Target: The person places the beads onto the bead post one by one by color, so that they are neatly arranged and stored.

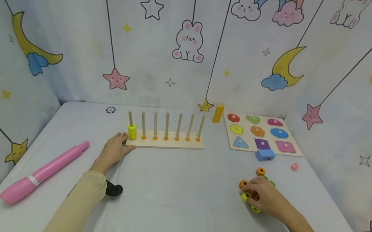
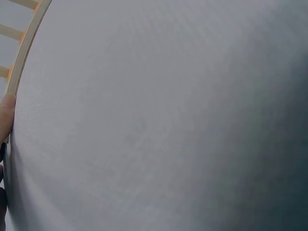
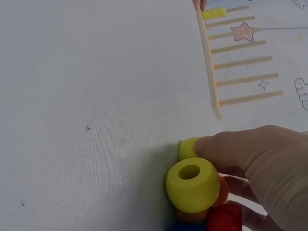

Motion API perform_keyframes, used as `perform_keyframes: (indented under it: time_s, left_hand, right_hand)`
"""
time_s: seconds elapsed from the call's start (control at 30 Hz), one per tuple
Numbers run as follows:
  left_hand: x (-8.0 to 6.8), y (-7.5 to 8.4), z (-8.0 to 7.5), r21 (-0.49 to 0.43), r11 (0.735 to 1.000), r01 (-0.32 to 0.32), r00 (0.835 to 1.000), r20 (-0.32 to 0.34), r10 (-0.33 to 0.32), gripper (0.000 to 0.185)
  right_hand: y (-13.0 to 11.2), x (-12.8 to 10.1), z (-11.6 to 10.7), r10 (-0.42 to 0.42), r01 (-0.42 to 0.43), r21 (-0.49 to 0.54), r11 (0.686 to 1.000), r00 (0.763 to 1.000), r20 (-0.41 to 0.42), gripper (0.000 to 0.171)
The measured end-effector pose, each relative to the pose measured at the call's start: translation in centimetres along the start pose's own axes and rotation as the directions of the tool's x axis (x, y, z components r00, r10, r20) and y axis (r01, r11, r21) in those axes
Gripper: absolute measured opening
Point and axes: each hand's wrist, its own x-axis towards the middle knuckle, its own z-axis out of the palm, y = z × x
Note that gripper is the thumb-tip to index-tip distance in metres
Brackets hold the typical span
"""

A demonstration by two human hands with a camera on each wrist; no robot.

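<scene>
A wooden peg board [image 1: 166, 142] with a row of upright pegs stands toward the back of the table. Yellow beads [image 1: 132, 132] are stacked on its leftmost peg. My left hand [image 1: 113, 153] holds the board's left end, thumb along the front edge and fingers at the side. On the right, my right hand [image 1: 268, 199] is over a cluster of loose beads. Its thumb and fingers pinch a yellow bead [image 3: 187, 149]. Another yellow bead [image 3: 192, 185], hole upward, sits beside it, with a red bead [image 3: 225, 217] and a blue one at the lower edge.
A shape puzzle board [image 1: 261, 134] lies at the back right, a blue block [image 1: 265, 155] at its front edge. Nearby are an orange block [image 1: 218, 114] and a small pink piece [image 1: 294, 166]. A long pink tube-shaped object [image 1: 49, 170] lies at left.
</scene>
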Motion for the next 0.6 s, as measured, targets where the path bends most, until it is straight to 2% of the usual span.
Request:
perform_keyframes:
  time_s: [0.1, 0.2, 0.33, 0.47, 0.6]
  left_hand:
    - [0.0, 0.0, 0.1, 0.012, 1.000, -0.008, 1.000, 0.001, 0.008, 0.066]
    - [0.0, 0.0, 0.2, 0.012, 1.000, -0.015, 1.000, 0.000, 0.015, 0.065]
    - [0.0, -0.1, 0.2, 0.009, 1.000, -0.003, 1.000, 0.004, 0.003, 0.066]
    - [0.1, -0.2, 0.1, 0.015, 1.000, 0.003, 1.000, -0.008, -0.003, 0.066]
    - [0.1, -0.3, 0.1, 0.007, 1.000, 0.003, 1.000, 0.005, -0.003, 0.066]
  right_hand:
    - [0.0, -0.1, -0.1, 0.003, -0.003, 0.013, 1.000, 1.000, 0.007, 0.020]
    - [0.0, -0.3, -0.3, -0.004, 0.005, 0.054, 0.999, 1.000, -0.023, 0.020]
    - [0.1, 0.0, -0.5, -0.034, 0.051, 0.150, 0.987, 0.993, -0.113, 0.022]
    - [0.0, 1.2, -0.6, -0.059, 0.115, 0.231, 0.966, 0.971, -0.233, 0.025]
    - [-0.3, 3.1, -0.3, -0.044, 0.129, 0.315, 0.940, 0.964, -0.264, 0.027]
